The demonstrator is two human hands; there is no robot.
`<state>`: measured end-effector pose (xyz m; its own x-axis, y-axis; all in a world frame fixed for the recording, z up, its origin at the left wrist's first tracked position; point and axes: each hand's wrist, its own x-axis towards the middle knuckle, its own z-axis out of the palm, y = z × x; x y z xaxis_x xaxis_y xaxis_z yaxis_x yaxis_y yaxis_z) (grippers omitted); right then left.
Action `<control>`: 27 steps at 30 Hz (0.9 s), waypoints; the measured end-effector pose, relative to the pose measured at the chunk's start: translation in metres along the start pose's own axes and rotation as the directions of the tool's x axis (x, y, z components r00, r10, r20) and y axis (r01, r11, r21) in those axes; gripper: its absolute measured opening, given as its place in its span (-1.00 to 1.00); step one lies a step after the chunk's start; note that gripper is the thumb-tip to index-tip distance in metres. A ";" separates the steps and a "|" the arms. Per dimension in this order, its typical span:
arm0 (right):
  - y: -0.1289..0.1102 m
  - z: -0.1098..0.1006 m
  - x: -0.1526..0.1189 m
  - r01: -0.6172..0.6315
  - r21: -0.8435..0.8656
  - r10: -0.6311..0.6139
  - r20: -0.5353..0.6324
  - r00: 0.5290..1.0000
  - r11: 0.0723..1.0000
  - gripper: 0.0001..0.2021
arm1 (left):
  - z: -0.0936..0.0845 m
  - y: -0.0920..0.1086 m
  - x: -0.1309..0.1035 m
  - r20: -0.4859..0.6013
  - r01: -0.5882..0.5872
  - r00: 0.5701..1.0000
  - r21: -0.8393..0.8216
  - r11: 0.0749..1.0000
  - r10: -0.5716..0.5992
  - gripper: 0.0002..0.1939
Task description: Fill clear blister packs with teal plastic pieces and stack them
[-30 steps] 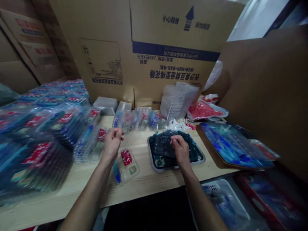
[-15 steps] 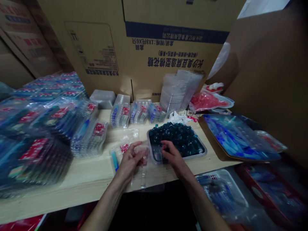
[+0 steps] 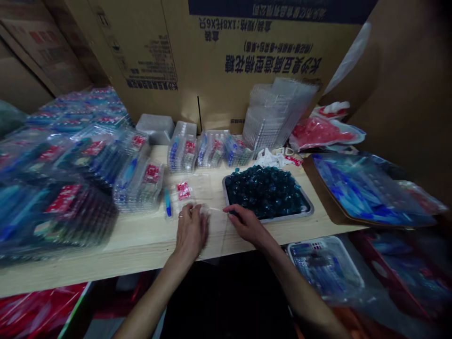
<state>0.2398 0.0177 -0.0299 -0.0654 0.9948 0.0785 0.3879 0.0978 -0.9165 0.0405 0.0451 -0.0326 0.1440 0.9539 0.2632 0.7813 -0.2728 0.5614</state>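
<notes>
My left hand point(image 3: 192, 230) is at the table's front part, fingers curled against the left side of a clear plastic piece point(image 3: 216, 230). My right hand point(image 3: 247, 226) pinches the upper right of the same see-through plastic with thumb and forefinger. Its outline is faint, so I cannot tell whether it is a lid or a whole case. Just beyond my left hand lies a clear tray point(image 3: 176, 197) holding a blue stick-like piece point(image 3: 167, 202) and a red patterned card point(image 3: 183, 190). A grey-rimmed tub point(image 3: 310, 211) heaped with dark teal crystal-like chunks point(image 3: 264, 190) stands beyond my right hand.
Stacks of filled clear packs point(image 3: 139, 183) crowd the left. Nested clear trays point(image 3: 268, 115) stand against a big carton point(image 3: 208, 52). At right are a bag of pink pieces point(image 3: 321, 134) and a carton of blue pieces point(image 3: 367, 188). A white basket point(image 3: 326, 268) sits below the table edge.
My head view has tilted down and shifted left. My left hand has turned palm-down over the plastic, and my right hand has come away from the tub's near corner to the plastic's edge.
</notes>
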 end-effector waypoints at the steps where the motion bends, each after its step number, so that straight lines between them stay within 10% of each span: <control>1: 0.002 0.005 0.001 0.053 -0.055 -0.053 -0.008 0.999 0.997 -0.71 | 0.001 0.002 -0.002 -0.039 -0.020 0.999 0.057 0.998 0.022 -0.65; 6: -0.005 0.026 0.001 0.164 -0.166 -0.167 -0.003 0.986 0.972 -0.48 | -0.001 0.021 -0.010 -0.034 -0.005 0.999 -0.306 0.952 -0.005 -0.68; 13: -0.028 0.031 0.000 0.231 -0.239 -0.208 0.118 0.971 0.943 -0.29 | -0.002 0.018 -0.003 0.295 0.409 0.906 -0.792 0.452 -0.303 -0.66; 18: -0.021 -0.018 0.010 -0.128 -0.715 -0.017 -0.192 0.981 0.687 -0.56 | -0.025 -0.009 0.009 0.446 0.533 0.781 -0.841 0.095 -0.437 -0.67; 21: -0.012 -0.036 0.015 -0.217 -0.856 0.057 -0.215 0.975 0.469 -0.74 | -0.039 -0.016 0.012 0.542 0.595 0.737 -0.804 0.008 -0.403 -0.74; 27: -0.001 -0.034 0.025 -0.174 -0.899 0.081 -0.154 0.985 0.402 -0.82 | -0.033 -0.018 0.009 0.558 0.593 0.744 -0.805 -0.021 -0.367 -0.70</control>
<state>0.2695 0.0431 -0.0141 0.1085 0.9921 0.0630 0.9938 -0.1068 -0.0293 0.0080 0.0545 -0.0146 0.1594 0.8797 -0.4481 -0.4197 0.4712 0.7757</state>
